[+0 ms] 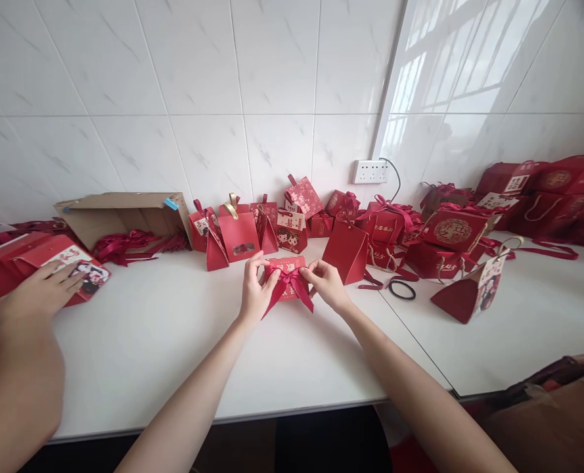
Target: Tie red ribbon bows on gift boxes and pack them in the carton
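A small red gift box point(292, 265) with pale printed characters is in front of me at the middle of the white table. Across its front lies a dark red ribbon bow point(292, 281) with two tails hanging down. On the bow's left side, my left hand point(258, 286) pinches the ribbon between thumb and fingers. Opposite it, my right hand point(325, 282) grips the bow's right loop the same way. Just behind my right hand stands a plain red triangular box point(345, 251). The box's underside and back are hidden.
At the left, another person's hand point(43, 289) rests on red boxes point(30, 259). A cardboard box point(124, 207) holding ribbons point(129, 244) lies behind. Several red gift boxes line the wall. A black ring point(401, 290) and a triangular box point(471, 289) are at the right, near a power strip point(370, 172).
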A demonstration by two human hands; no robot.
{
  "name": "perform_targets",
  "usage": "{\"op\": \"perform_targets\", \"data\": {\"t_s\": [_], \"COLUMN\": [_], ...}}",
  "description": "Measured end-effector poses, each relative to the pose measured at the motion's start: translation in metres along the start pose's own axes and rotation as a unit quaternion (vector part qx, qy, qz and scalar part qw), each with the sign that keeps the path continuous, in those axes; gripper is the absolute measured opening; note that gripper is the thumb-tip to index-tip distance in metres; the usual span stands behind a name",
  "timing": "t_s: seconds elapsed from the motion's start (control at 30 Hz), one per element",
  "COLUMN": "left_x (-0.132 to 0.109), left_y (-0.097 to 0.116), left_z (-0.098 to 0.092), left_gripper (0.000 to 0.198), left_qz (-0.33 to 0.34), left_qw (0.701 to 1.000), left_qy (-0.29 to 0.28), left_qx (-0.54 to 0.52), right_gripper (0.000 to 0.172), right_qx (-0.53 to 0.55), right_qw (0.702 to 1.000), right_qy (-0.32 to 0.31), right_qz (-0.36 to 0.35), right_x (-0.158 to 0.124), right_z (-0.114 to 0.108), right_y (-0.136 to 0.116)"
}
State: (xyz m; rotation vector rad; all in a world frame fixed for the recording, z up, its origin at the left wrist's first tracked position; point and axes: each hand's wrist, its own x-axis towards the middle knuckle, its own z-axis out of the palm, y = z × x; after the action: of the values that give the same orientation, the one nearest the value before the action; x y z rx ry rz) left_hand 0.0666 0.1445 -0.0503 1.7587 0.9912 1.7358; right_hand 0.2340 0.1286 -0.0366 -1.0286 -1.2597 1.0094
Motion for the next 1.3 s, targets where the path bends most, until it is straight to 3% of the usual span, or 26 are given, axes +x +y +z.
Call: {"op": "perform_targets", "data": {"t_s": [0.23, 0.63, 1.3], "left_x": [0.0000, 0.0030, 0.0063], "left_y": [0.0070, -0.0001, -0.0025], "left_z": [0.0003, 0.0022, -0.0023], "left_gripper": [0.022, 0.028, 0.022], "left_qz": [0.010, 0.001, -0.022], "left_qw": [0.999, 0.998, 1.000], "left_qy": [0.015, 0.058, 0.003], "left_qx": [0.037, 0.030, 0.018], "right_gripper": [0.043, 0.043, 0.048], "right_qx": [-0.001, -0.027, -0.006], "right_qw": [1.000, 1.000, 0.999], "right_qy": [0.006, 0.002, -0.025], "right_qz": [0.005, 0.008, 0.025], "right_x": [0.0008, 0.0025, 0.0003], "right_z": [-0.0007, -0.0040, -0.0039], "right_y": [-0.0006, 0.0014, -0.0005]}}
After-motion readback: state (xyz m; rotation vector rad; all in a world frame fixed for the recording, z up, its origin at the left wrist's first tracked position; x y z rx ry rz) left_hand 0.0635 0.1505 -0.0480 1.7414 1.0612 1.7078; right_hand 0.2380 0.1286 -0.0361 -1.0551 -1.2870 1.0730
